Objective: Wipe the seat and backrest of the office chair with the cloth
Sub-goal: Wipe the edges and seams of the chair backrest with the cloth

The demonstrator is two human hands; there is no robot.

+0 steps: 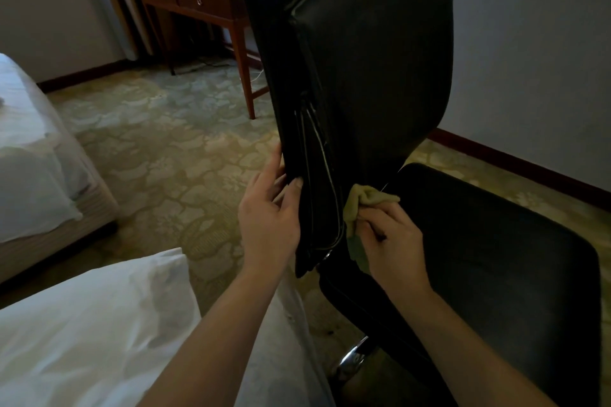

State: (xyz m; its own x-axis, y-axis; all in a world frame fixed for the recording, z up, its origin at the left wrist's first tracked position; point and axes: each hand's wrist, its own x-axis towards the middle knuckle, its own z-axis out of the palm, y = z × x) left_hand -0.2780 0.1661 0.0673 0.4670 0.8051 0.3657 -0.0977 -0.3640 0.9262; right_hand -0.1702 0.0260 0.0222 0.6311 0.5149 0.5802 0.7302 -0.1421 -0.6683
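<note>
Patterned carpet (158, 142) and white bedding (82, 324) surround the black office chair (429, 175), which stands side-on to us. Our left hand (267, 218) clasps the near edge of the backrest (380, 76), thumb in front and fingers (276, 162) behind, likely to stop it swivelling. Our right hand (393, 241) curls tightly around the cloth (360, 201), pressing it low on the backrest just above the seat (496, 241), where we judge the wiping belongs now.

Open carpet (158, 149) leaves room left of the backrest (373, 76); the bed corner (99, 324) and seat (496, 258) close in below.
</note>
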